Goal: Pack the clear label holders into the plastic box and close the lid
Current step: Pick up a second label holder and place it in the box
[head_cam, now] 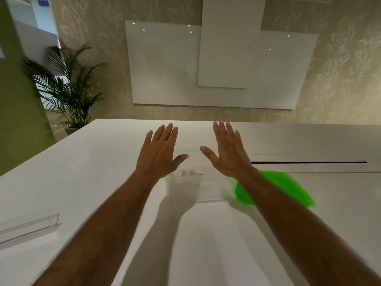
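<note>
A clear plastic box [191, 186] stands on the white table [103, 162] in the middle of the view, blurred and hard to make out. Beside it on the right lies a bright green lid [288, 188], partly hidden by my right forearm. My left hand [159, 150] and my right hand [227, 150] are stretched out above the table beyond the box, palms down, fingers straight and spread, holding nothing. A clear label holder [31, 227] lies near the table's left edge, far from both hands.
A dark cable slot [309, 162] runs across the table on the right. A potted palm [70, 89] stands past the table's far left corner. White boards [216, 65] hang on the patterned wall behind.
</note>
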Motion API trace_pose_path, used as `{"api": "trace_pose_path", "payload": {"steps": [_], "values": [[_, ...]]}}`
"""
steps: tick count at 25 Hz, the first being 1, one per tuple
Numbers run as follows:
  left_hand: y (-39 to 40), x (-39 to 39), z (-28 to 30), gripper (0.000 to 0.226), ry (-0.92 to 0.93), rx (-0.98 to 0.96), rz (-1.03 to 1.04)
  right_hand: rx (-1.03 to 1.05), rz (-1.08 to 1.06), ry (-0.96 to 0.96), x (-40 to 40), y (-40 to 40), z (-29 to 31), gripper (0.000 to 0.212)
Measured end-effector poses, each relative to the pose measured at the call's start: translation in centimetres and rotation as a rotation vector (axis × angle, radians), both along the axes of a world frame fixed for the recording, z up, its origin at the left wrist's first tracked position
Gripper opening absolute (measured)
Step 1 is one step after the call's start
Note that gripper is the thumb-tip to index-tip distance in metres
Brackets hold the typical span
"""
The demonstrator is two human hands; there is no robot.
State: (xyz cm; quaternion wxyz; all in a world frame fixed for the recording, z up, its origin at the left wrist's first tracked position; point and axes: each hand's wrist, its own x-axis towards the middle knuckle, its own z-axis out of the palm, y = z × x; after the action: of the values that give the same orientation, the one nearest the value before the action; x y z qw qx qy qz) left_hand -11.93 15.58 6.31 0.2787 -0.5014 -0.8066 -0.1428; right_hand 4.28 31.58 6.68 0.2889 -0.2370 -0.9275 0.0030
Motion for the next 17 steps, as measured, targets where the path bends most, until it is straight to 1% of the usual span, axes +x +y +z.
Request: {"api": "trace_pose_path", "payload": {"steps": [2, 5, 10, 17], "values": [[-1.1, 0.4, -1.1, 0.095, 0.031, -0.032, 0.052, 0.094, -0.059, -0.019, 0.3, -1.0, -1.0, 0.09], [-2.9, 1.4, -2.4, 0.1, 0.039, -0.029, 0.062, 0.164, -0.097, -0.011, 0.9, -2.5, -2.2, 0.093], [-5.7, 2.3, -3.2, 0.103, 0.012, -0.048, 0.106, 0.173, -0.104, -0.022, 1.8, -4.7, -3.1, 0.094], [-11.0, 1.5, -3.3, 0.103, -0.008, -0.069, 0.201, 0.17, -0.024, -0.021, 0.2, -8.3, -3.0, 0.093]]}}
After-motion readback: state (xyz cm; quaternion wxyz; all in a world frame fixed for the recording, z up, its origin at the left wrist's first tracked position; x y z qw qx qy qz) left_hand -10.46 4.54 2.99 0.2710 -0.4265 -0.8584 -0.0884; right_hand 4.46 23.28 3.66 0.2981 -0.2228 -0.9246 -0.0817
